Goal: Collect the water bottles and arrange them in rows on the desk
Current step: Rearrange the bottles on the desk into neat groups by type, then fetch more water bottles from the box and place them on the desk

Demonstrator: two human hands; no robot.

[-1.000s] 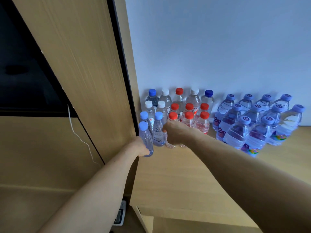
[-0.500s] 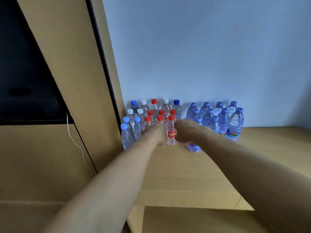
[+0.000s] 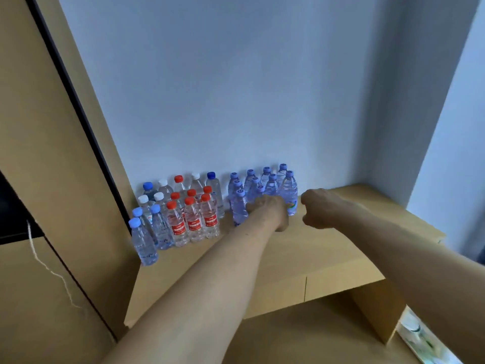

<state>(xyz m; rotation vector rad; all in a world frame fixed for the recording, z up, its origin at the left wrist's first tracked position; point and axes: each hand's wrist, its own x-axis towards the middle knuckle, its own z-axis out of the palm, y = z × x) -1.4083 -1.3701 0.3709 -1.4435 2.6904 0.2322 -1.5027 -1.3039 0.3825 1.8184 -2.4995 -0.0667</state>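
Bottles in rows on desk, wall behind, cabinet to left

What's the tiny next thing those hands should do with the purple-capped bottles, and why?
Probably bring the right hand leftward against the rightmost purple-capped bottle. It hangs curled beside that bottle, not touching, while the left hand is at the group's front, so both could square the rows.

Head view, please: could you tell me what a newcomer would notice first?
At the back left of the desk, against the wall, red-capped bottles stand beside purple-tinted bottles on their right. The left hand is in front of the purple group; the right hand is just beside it.
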